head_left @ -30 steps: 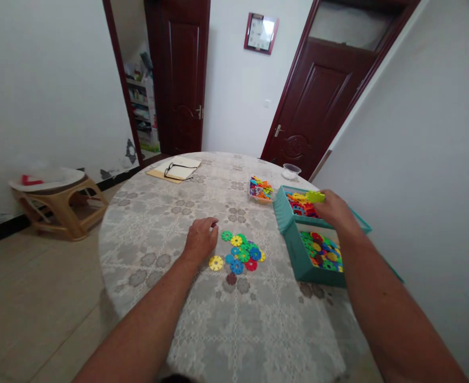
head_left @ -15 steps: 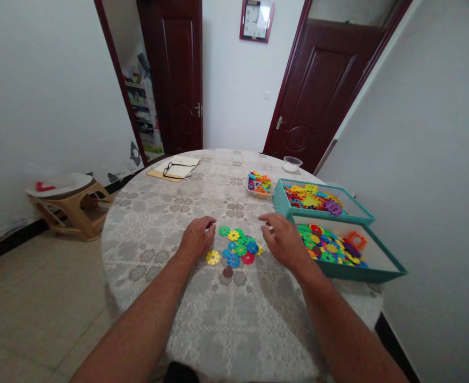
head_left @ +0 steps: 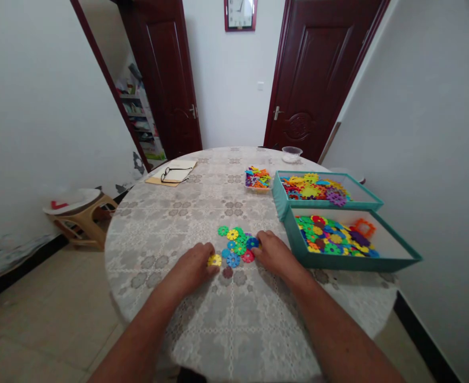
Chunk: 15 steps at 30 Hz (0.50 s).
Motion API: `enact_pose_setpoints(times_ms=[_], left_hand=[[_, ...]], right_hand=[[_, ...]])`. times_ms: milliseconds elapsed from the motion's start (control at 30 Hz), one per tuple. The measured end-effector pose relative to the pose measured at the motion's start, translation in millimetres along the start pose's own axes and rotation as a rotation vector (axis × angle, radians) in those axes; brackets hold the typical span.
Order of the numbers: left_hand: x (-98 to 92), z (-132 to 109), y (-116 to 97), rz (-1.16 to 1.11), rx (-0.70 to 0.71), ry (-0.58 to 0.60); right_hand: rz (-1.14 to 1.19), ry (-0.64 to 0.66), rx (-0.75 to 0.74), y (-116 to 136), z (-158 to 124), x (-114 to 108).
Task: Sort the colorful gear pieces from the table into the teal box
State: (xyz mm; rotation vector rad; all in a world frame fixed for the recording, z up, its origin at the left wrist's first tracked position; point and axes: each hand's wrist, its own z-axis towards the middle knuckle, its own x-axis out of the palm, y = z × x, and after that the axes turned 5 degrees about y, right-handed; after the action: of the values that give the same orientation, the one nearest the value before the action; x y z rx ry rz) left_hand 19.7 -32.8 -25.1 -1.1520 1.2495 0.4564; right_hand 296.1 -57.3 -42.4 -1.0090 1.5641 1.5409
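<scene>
Several flower-shaped plastic discs lie in a loose cluster on the patterned tablecloth [head_left: 202,213], among them a green disc [head_left: 223,231], a blue disc [head_left: 233,259], a red disc [head_left: 248,256] and a brown disc [head_left: 227,272]. At the cluster's left edge, my left hand [head_left: 197,266] has its thumb and fingers apart around a yellow disc [head_left: 215,260], which lies on the cloth. My right hand [head_left: 272,252] is at the right edge, fingertips touching a dark blue disc [head_left: 252,243]; whether it grips the disc is unclear.
Two teal boxes, a rear one [head_left: 366,205] and a front one [head_left: 354,264], hold colourful pieces at the right. Behind the cluster is a small tub of pieces [head_left: 258,177]. A clear bowl [head_left: 292,154] stands at the back, and glasses [head_left: 174,173] lie on a notebook [head_left: 189,166] at the back left.
Both hands have come down to the cluster, the left to the yellow disc and the right to the dark blue one. The camera view has shifted slightly.
</scene>
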Motion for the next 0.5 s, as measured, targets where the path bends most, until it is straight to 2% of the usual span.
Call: enact_pose_setpoints(times_ms=[133,333,500], left_hand=[[1.8,9.7,-8.7,0.031,0.03,0.066],[9.1,26.7,-5.2,-0.039,0.081,-0.051],[7.3,29.6,-21.8,-0.086,0.086,0.027]], right_hand=[[0.08,0.008,-0.058,1.4,1.4,-1.5],[0.068,-0.029,-0.106,8.7,3.3,-0.2],[0.185,-0.065,-0.197,8.9,8.0,3.8]])
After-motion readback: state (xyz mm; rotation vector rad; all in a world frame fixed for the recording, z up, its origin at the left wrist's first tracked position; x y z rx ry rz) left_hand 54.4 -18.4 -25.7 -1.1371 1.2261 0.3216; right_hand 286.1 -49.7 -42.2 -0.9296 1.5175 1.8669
